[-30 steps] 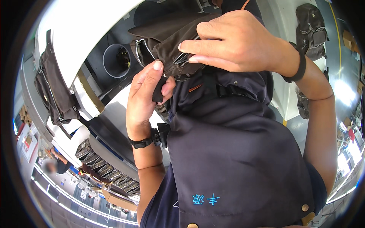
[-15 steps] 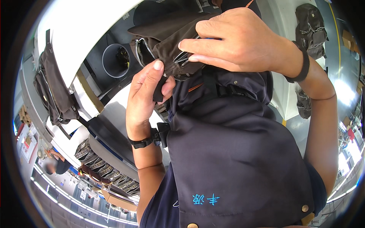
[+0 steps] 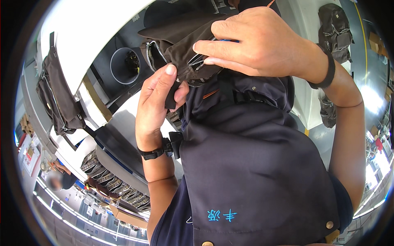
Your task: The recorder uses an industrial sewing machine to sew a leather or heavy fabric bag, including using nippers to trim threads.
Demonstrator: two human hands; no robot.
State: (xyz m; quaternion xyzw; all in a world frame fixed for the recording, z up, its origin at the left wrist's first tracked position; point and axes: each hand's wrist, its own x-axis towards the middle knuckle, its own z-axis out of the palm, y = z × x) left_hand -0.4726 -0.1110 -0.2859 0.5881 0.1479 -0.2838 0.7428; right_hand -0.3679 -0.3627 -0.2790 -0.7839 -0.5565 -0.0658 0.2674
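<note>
A dark brown fabric bag [image 3: 182, 53] with metal zippers lies across my lap and the table edge. My left hand [image 3: 158, 92] is closed on its near corner, thumb on top, with a short black strap [image 3: 171, 96] under the fingers. In my right hand [image 3: 254, 45] are small thread snips, mostly hidden by the fingers. Their pointed metal blades [image 3: 198, 60] show below the fingertips, and a bit of blue handle shows between the fingers. The blades rest at the fabric beside a zipper end, a little right of my left thumb. An open zipper [image 3: 154, 57] curves along the bag's left side.
A round grey bin [image 3: 124, 65] with dark scraps stands beyond the bag. Another brown bag [image 3: 57, 94] lies on the white table at left; more bags [image 3: 335, 30] lie at far right. Stacked plaid pieces [image 3: 115, 182] sit lower left, near a person [image 3: 61, 176].
My right fingers and the snips have shifted very slightly at the zipper end, and more of the blades shows. The left hand keeps its hold in the same place.
</note>
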